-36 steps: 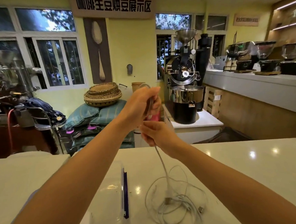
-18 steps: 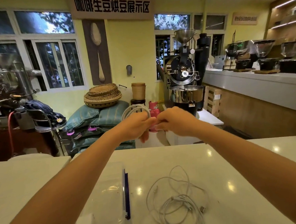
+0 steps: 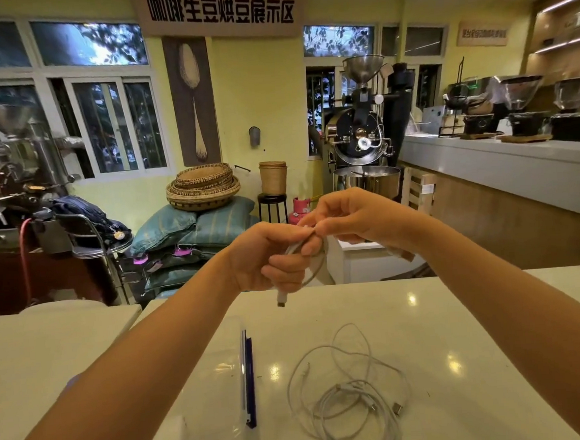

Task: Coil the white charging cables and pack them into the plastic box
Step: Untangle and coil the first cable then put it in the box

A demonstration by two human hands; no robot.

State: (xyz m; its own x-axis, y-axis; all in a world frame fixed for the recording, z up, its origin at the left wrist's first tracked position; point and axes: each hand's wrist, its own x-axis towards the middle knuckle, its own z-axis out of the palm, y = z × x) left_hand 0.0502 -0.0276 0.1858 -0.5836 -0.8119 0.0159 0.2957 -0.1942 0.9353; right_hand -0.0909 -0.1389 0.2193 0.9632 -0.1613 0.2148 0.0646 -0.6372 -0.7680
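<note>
Above the far edge of the white counter, my left hand (image 3: 270,255) grips a coiled white charging cable (image 3: 314,262), whose plug end (image 3: 281,298) hangs below the fist. My right hand (image 3: 357,217) pinches the same cable at its top, fingertips touching the left hand. A loose tangle of white cables (image 3: 352,397) lies on the counter below my hands, with plug ends showing at its right. The clear plastic box (image 3: 224,379) with a dark blue clip edge sits on the counter to the left of the tangle, partly hidden by my left forearm.
The white counter (image 3: 459,311) stretches left and right, with a seam at the far left. Beyond it stand coffee roasters, stacked sacks with woven baskets, a stool and a side counter with grinders, all out of reach.
One second ago the cable still trailed down to the tangle; since then it has been wound up and lifted clear. My hands have come together and lowered, and the plug end now hangs below my left fist.
</note>
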